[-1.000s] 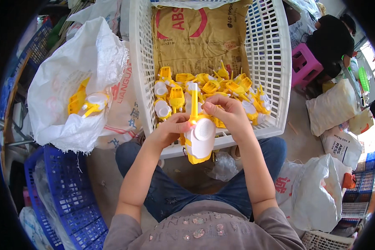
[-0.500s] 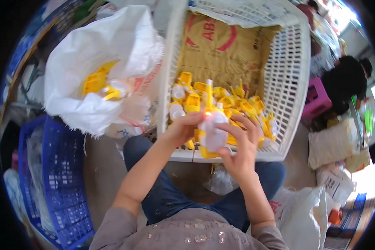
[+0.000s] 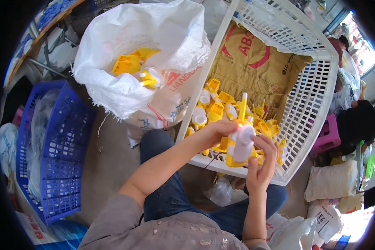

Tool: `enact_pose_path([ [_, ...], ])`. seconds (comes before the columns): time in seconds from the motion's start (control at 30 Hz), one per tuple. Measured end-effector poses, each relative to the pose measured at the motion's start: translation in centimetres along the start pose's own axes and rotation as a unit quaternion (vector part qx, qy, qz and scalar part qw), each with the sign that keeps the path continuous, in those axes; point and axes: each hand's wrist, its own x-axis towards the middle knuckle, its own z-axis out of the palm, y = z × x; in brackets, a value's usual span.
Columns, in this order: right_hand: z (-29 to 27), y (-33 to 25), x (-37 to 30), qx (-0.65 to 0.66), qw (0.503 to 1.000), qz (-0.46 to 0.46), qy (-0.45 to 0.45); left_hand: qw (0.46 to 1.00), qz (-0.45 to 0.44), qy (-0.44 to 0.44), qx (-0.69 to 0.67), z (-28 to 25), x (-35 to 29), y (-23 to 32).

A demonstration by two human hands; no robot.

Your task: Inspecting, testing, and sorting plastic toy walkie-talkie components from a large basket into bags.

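Both hands hold one yellow and white plastic toy part [image 3: 238, 142] over the near rim of a white lattice basket [image 3: 316, 100]. My left hand [image 3: 214, 132] grips its upper left side. My right hand [image 3: 262, 164] cups its lower right side from below. A thin yellow stem sticks up from the part. Inside the basket lie several more yellow and white parts [image 3: 214, 109] on a brown paper sack [image 3: 254, 62]. A white woven sack [image 3: 137, 58] to the left holds more yellow parts.
A blue lattice crate [image 3: 54, 150] stands at my left with a clear bag inside. A pink stool [image 3: 328, 135] and a seated person [image 3: 358, 121] are at the right. White filled bags [image 3: 331, 181] lie at the lower right. My knees in blue jeans [image 3: 171, 196] are under the basket.
The view has swung left and tilted, so the basket sits further right. Both hands keep the same part; my right hand has slid lower under it.
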Motion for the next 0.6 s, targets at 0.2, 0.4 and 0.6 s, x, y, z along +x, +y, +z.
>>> enact_pose_path([
  [0.2,1.2,2.3,-1.1,0.396,0.867,0.29,0.084,0.989,0.03,-0.04,-0.141,-0.1,-0.2,0.9],
  [0.4,5.0,1.9,-2.3,0.606,0.741,0.287,0.035,0.983,0.027,-0.09,-0.158,-0.4,-0.1,-0.1],
  [0.6,5.7,1.5,-2.2,0.635,0.676,0.374,-0.001,0.977,0.07,-0.104,-0.175,0.8,-0.3,1.0],
])
